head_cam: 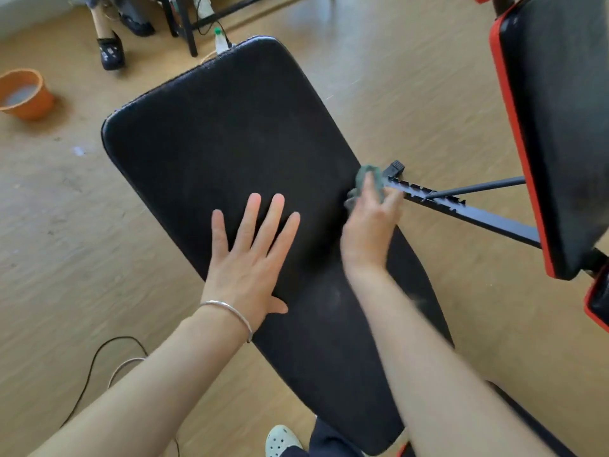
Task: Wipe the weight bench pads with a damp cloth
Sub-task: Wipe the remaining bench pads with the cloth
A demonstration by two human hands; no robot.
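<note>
A long black bench pad [230,153] runs from the lower right to the upper left of the head view. My left hand [250,255] lies flat on it with fingers spread, a silver bangle on the wrist. At the pad's right edge my right hand [370,225] grips a green cloth [369,178] against the pad's side. A second black pad with red trim [560,127] stands tilted at the right.
The bench's black notched frame bar [461,209] and a thin support rod [481,188] cross between the two pads. An orange basin [24,94] with water sits on the wooden floor at far left. Cables [99,364] lie at lower left. Another person's feet [112,49] are at the top.
</note>
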